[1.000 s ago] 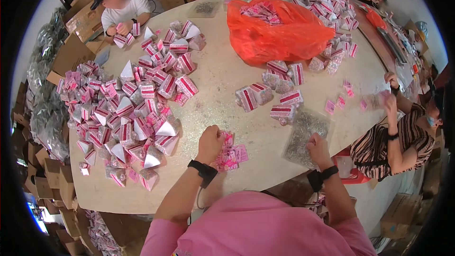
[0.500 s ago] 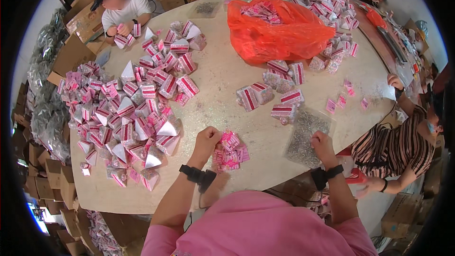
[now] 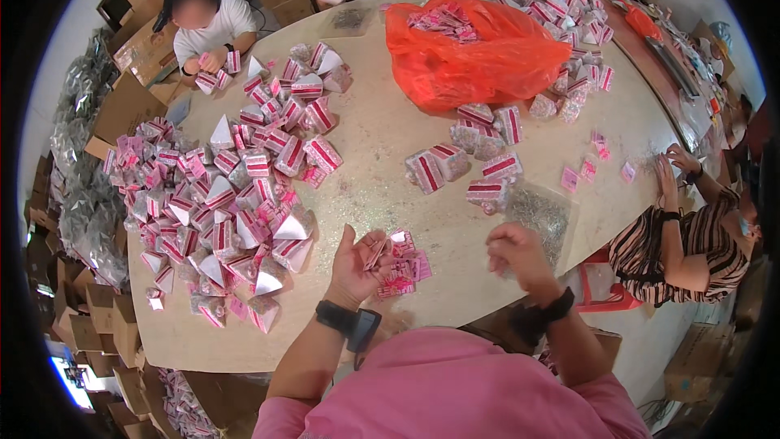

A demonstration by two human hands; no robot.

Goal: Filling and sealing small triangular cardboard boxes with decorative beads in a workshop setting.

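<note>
Head view, one entry per item.

My left hand (image 3: 356, 270): palm turned up, thumb standing apart, fingers half curled around a few small cards (image 3: 375, 255), which I hold on edge.

My right hand (image 3: 524, 258): above the table (image 3: 366, 187), fingers bent, their tips close together; I cannot tell whether they pinch anything.

Pink cards (image 3: 398, 278): a loose, overlapping pile on the table, just beside my left hand and between my two hands.

Clear flat holder (image 3: 543, 215) of small silvery pieces: on the table just beyond my right hand, which partly covers it.

Wedge-shaped packages (image 3: 223, 236), pink, white and dark red: one large heap to my left, well apart from my right hand.

Smaller group of like packages (image 3: 501, 167): ahead of me, near the clear flat holder.

Red plastic bag (image 3: 467, 73): farther off, mouth open, more pink cards showing inside.

Co-workers: a person in white (image 3: 223, 28), far left, hands on packages; a person in striped clothing (image 3: 678, 248), right, hands at the table's edge.
</note>
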